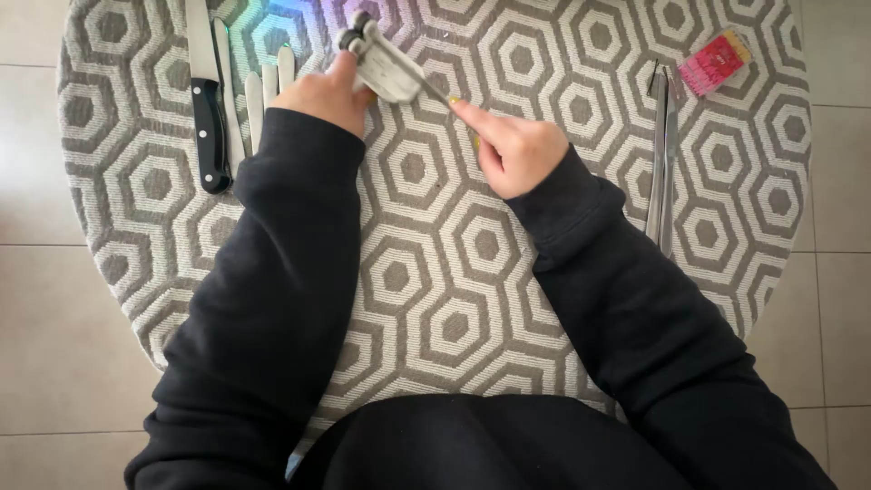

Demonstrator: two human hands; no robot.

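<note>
grey tool held over the patterned mat

i see a small grey tool (386, 65) with dark rollers at its top, near the far edge of the hexagon mat (435, 299). my left hand (328, 93) is clamped on its side; my right hand (513, 150) pinches a thin blade or rod at its lower end. i judge a steady left grip and a straight pull best. what the rod is stays hard to make out. a black-handled knife (207, 100) lies left, tongs (662, 163) right.
</note>
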